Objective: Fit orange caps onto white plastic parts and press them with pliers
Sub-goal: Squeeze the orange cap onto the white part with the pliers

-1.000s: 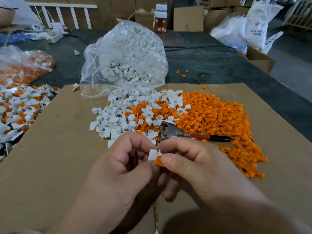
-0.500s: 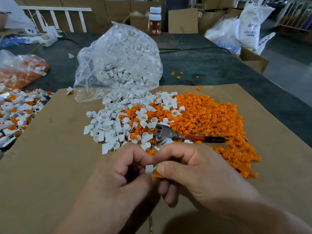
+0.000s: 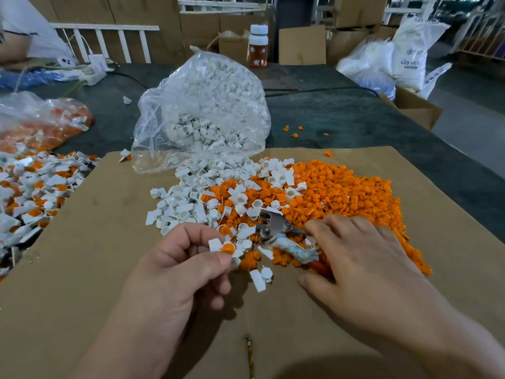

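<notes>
My left hand (image 3: 177, 272) pinches a white plastic part with an orange cap (image 3: 222, 246) seated in it, held just above the cardboard. My right hand (image 3: 369, 266) lies over the handles of the pliers (image 3: 273, 228), fingers curled around them; the metal jaws stick out to the left over the heap. One handle is cloth-wrapped, the other red, and both are mostly hidden under my palm. Loose white parts (image 3: 185, 209) and orange caps (image 3: 341, 198) lie heaped just beyond my hands.
A clear bag of white parts (image 3: 207, 105) stands behind the heap. Assembled parts (image 3: 32, 192) are piled at the left, with a bag of orange pieces (image 3: 41, 127) behind them. Brown cardboard (image 3: 82, 269) covers the dark table. A bottle (image 3: 258, 46) and boxes stand at the back.
My hands have come apart. The left hand kept the capped white part, and the right hand moved right and forward onto the pliers' handles.
</notes>
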The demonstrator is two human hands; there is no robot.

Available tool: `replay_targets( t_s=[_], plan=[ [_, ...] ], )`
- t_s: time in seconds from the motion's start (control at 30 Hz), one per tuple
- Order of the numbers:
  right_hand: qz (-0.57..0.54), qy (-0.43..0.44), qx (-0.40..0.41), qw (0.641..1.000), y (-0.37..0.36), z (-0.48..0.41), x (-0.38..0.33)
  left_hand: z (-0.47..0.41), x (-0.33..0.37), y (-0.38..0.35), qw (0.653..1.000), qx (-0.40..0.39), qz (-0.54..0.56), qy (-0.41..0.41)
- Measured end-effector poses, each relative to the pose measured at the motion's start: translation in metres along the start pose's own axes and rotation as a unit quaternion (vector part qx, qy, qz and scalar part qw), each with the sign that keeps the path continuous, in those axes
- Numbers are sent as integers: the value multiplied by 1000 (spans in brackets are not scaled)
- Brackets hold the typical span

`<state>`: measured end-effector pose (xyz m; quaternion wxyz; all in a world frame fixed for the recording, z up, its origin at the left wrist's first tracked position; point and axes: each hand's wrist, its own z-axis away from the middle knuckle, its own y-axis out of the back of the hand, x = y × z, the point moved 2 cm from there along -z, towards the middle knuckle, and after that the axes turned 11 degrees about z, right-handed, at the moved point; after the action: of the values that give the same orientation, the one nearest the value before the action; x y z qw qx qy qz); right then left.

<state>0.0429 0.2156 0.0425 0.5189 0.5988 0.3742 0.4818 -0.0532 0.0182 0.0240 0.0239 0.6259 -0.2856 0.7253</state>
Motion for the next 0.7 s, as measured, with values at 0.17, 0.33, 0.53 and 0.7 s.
replay_targets(
  t_s=[0.17, 0.33, 0.53, 0.7],
  plan=[
    [12, 23, 14, 1000, 1, -5, 3, 1, 0, 2, 999, -16, 30, 3],
    [23, 21, 20, 999, 3, -7, -1, -1, -1, 3, 1000, -7, 23, 7],
    [49, -31, 36, 998, 10, -11, -6, 0, 0, 4, 1000, -12, 22, 4],
    [-45, -23, 126, 991, 22, -5, -4, 0, 2, 5, 1000, -7, 28, -11]
  ],
)
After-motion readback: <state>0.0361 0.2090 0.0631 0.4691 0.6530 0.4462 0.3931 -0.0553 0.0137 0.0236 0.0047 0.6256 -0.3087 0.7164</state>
